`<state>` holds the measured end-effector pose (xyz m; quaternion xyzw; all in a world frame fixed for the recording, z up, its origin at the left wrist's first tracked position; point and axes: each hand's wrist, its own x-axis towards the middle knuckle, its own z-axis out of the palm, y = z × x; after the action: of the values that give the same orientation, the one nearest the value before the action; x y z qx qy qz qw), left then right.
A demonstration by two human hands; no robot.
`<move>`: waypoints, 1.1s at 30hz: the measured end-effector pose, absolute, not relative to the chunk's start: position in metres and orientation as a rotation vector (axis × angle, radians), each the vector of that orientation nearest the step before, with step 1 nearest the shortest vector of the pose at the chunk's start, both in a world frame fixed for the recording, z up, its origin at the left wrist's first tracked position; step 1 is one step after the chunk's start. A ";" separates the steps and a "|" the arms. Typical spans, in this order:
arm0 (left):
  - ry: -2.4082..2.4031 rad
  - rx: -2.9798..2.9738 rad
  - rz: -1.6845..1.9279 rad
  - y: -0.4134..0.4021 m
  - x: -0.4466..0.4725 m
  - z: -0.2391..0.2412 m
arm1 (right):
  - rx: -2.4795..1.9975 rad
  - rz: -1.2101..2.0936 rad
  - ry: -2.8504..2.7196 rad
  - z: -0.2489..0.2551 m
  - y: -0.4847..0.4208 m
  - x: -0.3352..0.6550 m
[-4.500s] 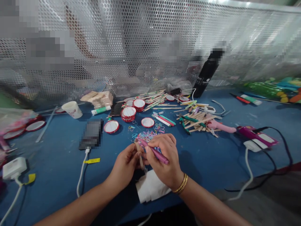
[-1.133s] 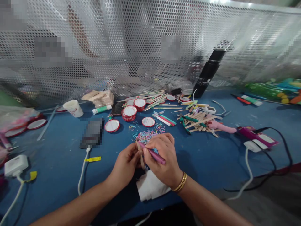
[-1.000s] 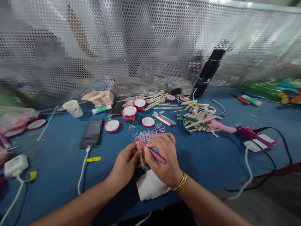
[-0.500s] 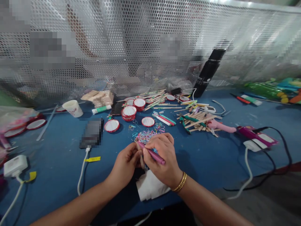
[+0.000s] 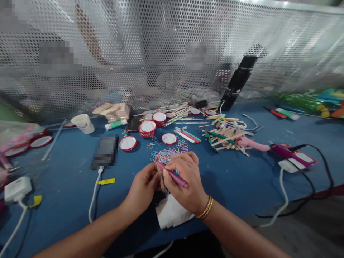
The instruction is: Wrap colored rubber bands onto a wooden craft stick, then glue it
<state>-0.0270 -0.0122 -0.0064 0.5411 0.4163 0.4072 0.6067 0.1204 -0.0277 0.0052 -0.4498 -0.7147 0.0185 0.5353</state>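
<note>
My right hand [image 5: 185,175], with a gold bracelet at the wrist, is closed around a purple marker pen [image 5: 177,179]. The pen's front end meets the top of a flat wooden stick [image 5: 162,184] that my left hand [image 5: 145,182] pinches between thumb and fingers. The stick stands nearly upright, and its far side is partly hidden by my fingers. Just beyond both hands lies a heap of small coloured rubber bands [image 5: 168,154]. Below my right hand a folded white tissue [image 5: 172,213] rests near the table's front edge.
Red-rimmed round discs [image 5: 128,143], loose wooden sticks [image 5: 225,138] and capped markers [image 5: 188,136] lie behind my hands. A phone [image 5: 104,152] with a white cable is at left, a paper cup [image 5: 83,123] beyond it. A purple glue gun [image 5: 292,156] and cords occupy the right; a black bottle [image 5: 239,84] leans against the mesh.
Almost nothing differs. The purple marker's back end has shifted very slightly left, while both hands keep the same hold.
</note>
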 end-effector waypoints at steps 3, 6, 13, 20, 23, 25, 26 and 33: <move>0.981 1.272 0.932 -0.012 -0.027 -0.007 | -1.095 0.034 -1.703 0.005 -0.027 0.120; 1.000 1.256 0.910 -0.012 -0.028 -0.008 | -1.128 0.013 -1.671 0.003 -0.027 0.122; 0.999 1.264 0.920 -0.012 -0.029 -0.010 | -1.085 0.031 -1.681 0.002 -0.028 0.122; 0.986 1.297 0.939 -0.012 -0.029 -0.008 | -1.079 0.038 -1.708 0.005 -0.028 0.120; 0.974 1.266 0.924 -0.013 -0.028 -0.006 | -1.101 0.040 -1.711 0.004 -0.028 0.121; 0.978 1.241 0.916 -0.012 -0.027 -0.006 | -1.131 0.023 -1.689 0.003 -0.028 0.122; 0.979 1.225 0.909 -0.012 -0.027 -0.007 | -1.143 0.014 -1.674 0.002 -0.028 0.122; 0.990 1.245 0.950 -0.012 -0.028 -0.010 | -1.070 0.026 -1.677 0.003 -0.029 0.122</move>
<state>-0.0282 -0.0117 -0.0098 0.5373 0.4272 0.4100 0.6005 0.1222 -0.0289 0.0028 -0.4510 -0.7069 0.0112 0.5448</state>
